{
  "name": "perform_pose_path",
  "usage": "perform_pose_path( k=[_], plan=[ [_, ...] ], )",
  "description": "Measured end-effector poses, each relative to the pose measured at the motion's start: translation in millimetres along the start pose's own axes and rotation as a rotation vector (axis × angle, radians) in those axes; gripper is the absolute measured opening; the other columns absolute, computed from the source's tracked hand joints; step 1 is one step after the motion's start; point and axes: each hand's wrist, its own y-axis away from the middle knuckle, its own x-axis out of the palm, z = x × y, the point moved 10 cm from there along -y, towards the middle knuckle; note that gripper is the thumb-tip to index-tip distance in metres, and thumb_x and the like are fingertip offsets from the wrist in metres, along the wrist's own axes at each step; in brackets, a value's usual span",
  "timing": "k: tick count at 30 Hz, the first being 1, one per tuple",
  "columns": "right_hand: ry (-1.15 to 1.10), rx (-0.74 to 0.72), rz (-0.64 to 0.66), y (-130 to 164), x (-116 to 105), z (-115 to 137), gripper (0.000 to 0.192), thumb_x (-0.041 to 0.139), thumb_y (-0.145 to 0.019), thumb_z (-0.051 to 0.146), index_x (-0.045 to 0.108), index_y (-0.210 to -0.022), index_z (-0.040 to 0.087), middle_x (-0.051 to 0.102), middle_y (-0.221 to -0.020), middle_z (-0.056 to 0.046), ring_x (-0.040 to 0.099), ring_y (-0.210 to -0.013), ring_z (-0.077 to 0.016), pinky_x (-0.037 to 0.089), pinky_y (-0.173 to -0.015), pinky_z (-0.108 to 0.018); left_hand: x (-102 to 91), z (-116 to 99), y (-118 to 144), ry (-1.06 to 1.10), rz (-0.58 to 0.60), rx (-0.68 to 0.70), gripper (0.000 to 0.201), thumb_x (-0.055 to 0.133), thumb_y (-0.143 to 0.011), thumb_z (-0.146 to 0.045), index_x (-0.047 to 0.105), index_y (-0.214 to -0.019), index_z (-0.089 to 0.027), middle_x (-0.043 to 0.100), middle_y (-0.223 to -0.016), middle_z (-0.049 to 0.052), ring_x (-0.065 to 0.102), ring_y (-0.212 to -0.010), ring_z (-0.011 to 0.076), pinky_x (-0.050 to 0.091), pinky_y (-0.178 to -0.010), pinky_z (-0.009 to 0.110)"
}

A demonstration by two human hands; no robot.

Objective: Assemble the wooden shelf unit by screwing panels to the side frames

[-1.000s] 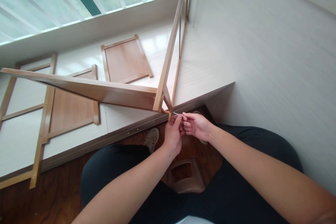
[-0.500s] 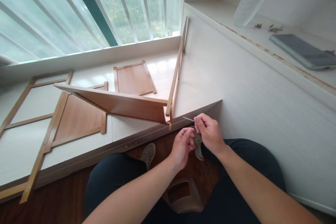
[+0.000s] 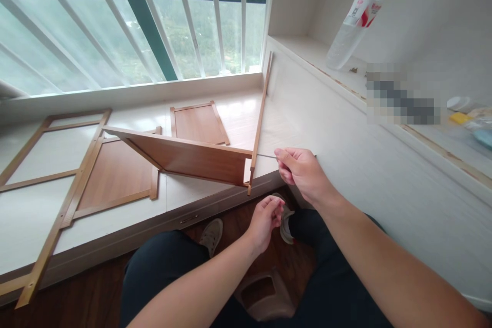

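Observation:
My right hand is closed in a pinch on a thin metal rod, whose far end points left and meets the side of the upright wooden frame. Below it, my left hand has its fingertips pressed together; whatever may be inside is hidden. A brown wooden panel stands tilted on its edge, its right end against that frame. Flat on the white window seat lie a smaller panel and another panel, the latter beside a long ladder-like frame.
A raised white ledge on the right bears a plastic bottle, small metal bits, a pixelated patch and a yellow item. Window bars rise behind. A stool sits between my legs.
My right hand has moved up and left, bringing the rod to the frame's side. My left hand has dropped slightly, its fingers closing tighter. The view has tilted, showing more of the ledge.

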Motion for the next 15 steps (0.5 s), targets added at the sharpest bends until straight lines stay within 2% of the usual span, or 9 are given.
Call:
perform_pose_path(
  k=[4, 8, 12, 15],
  plan=[
    [-0.001, 0.013, -0.014, 1, 0, -4, 0.049, 0.076, -0.084, 0.057, 0.053, -0.062, 0.02, 0.042, -0.043, 0.005, 0.033, -0.04, -0.0064, 0.02, -0.04, -0.021, -3.8, -4, 1, -0.004, -0.012, 0.037, 0.032, 0.077, -0.079, -0.046, 0.064, -0.083, -0.017, 0.053, -0.069, -0.003, 0.042, -0.055, 0.0064, 0.026, -0.055, 0.022],
    [-0.033, 0.027, -0.021, 1, 1, -6, 0.048, 0.077, -0.083, 0.055, 0.053, -0.062, 0.02, 0.042, -0.043, 0.005, 0.033, -0.039, -0.0057, 0.021, -0.04, -0.021, -8.4, -22, 2, -0.07, -0.061, 0.147, 0.033, 0.076, -0.079, -0.048, 0.065, -0.079, -0.017, 0.054, -0.067, -0.003, 0.04, -0.053, 0.007, 0.025, -0.053, 0.023],
    [-0.079, 0.07, -0.033, 1, 2, -9, 0.049, 0.079, -0.079, 0.057, 0.053, -0.062, 0.02, 0.041, -0.041, 0.006, 0.031, -0.037, -0.0051, 0.019, -0.038, -0.02, -18.8, -55, 8, -0.125, -0.159, 0.344, 0.033, 0.073, -0.083, -0.049, 0.065, -0.078, -0.017, 0.053, -0.065, -0.002, 0.04, -0.054, 0.0083, 0.027, -0.052, 0.023],
    [-0.104, 0.086, -0.052, 2, 2, -10, 0.05, 0.081, -0.077, 0.057, 0.053, -0.061, 0.02, 0.042, -0.042, 0.006, 0.031, -0.037, -0.0053, 0.019, -0.037, -0.02, -34.3, -89, 23, -0.13, -0.298, 0.578, 0.024, 0.073, -0.087, -0.044, 0.066, -0.09, -0.021, 0.054, -0.068, -0.003, 0.043, -0.058, 0.0095, 0.033, -0.056, 0.023]
  ],
)
